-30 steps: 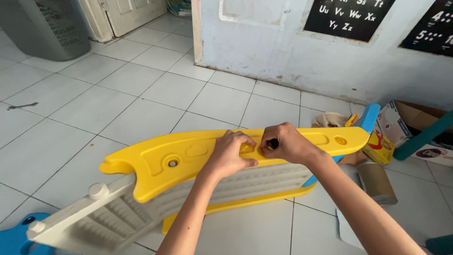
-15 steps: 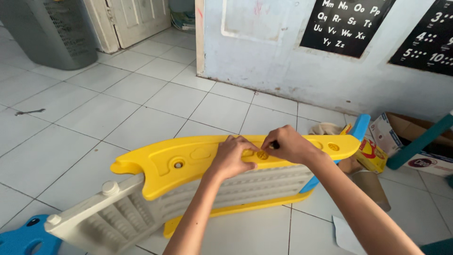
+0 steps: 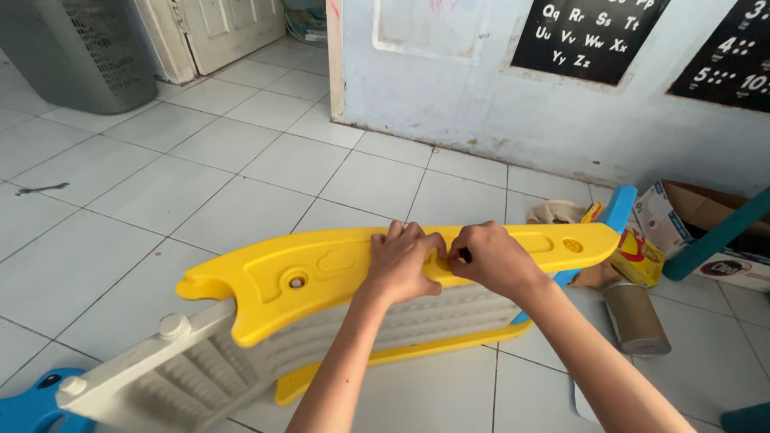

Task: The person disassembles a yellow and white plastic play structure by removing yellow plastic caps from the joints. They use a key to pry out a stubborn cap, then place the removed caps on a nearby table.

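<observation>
Blue piece: nearest, bottom left corner, on the floor beside the low end of the grey panel.
Grey panel: ribbed plastic, lying tilted under the yellow rail, two round knobs on its near edge.
Yellow rail: long moulded plastic piece, resting on top of the grey panel, running from lower left up to the right; a second yellow edge shows beneath.
Left hand: fingers curled over the top edge of the rail at mid-length, pressing it down.
Right hand: fingers pinched on a small dark part set against the rail, touching the left hand; what the part is cannot be told.
Risk: judged, the rail only rests on the panel; uneven push could slide or tip it, and the small part could slip from the pinch.
Tape roll: brown, on the floor right of the rail.
Boxes: cardboard, further right, near the wall.
Wall: pale blue, dark charts hung on it.
Basket: grey, far left.
</observation>
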